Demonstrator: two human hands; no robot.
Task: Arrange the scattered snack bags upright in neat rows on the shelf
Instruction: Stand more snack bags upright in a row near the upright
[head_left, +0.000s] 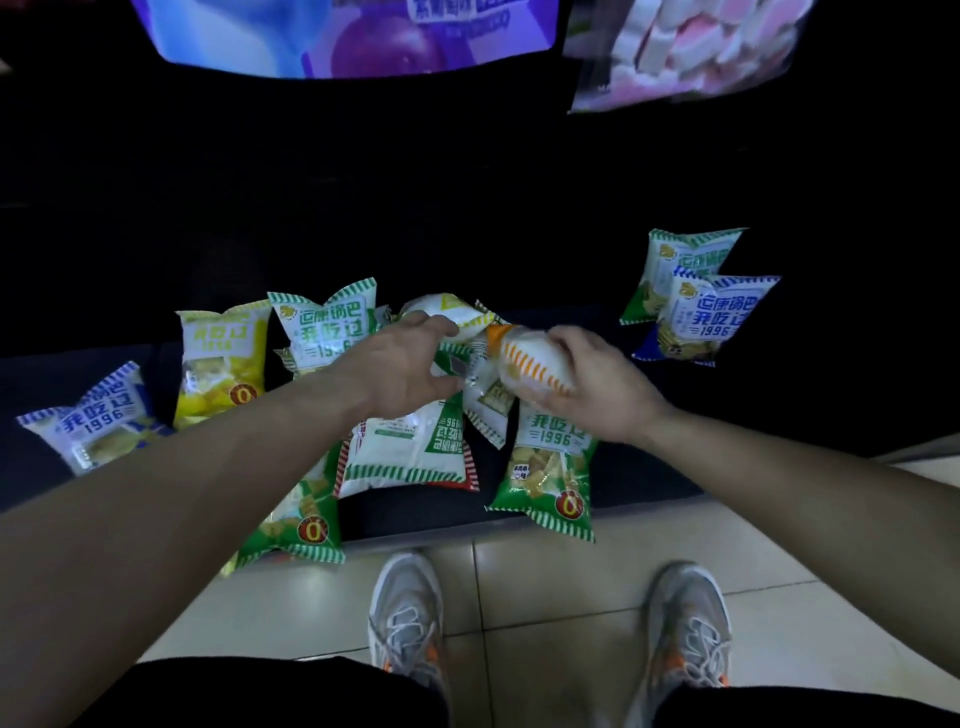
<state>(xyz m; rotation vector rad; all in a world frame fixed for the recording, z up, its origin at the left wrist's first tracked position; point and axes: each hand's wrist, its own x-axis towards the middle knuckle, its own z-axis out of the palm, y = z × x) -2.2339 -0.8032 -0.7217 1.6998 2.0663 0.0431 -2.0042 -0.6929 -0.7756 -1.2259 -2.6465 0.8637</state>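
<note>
right hand (597, 387): grips the orange-striped bag (530, 358) from the right, fingers curled round it and pressed together; holds it tilted above the pile.
left hand (400, 369): reaches in just left of the orange-striped bag; fingers loosely spread and slightly bent, thumb held apart, fingertips touching the white-and-yellow bag (447, 312); no closed grip visible.
orange-striped bag: white, puffed, orange stripes along one end; lifted off the dark shelf (405, 512), over the middle of the pile.
white-and-yellow bag: just left of and behind the orange-striped bag, lying on its side.
inverted green bag (410, 452): below and left of the orange-striped bag, flat on the shelf, print upside down.
front-right green bag (550, 478): directly below the orange-striped bag, lying flat, lower end past the shelf edge.
front-left green bag (296, 525): well below and left of the orange-striped bag, partly under the left forearm, lower end past the shelf edge.
upright green bag (327, 327): left of the orange-striped bag, beyond the left hand, standing.
yellow bag (223, 364): farther left, standing just beside the upright green bag.
far-left blue bag (98, 421): farthest left of the orange-striped bag, lying tilted.
rear green bag (680, 265): right of and behind the orange-striped bag, well apart, standing.
rear blue bag (701, 317): in front of the rear green bag, overlapping it, standing.
tiled floor (571, 571): below the orange-striped bag, nearest the camera.
grey sneakers (408, 618): on the tiled floor, toes toward the shelf.
</note>
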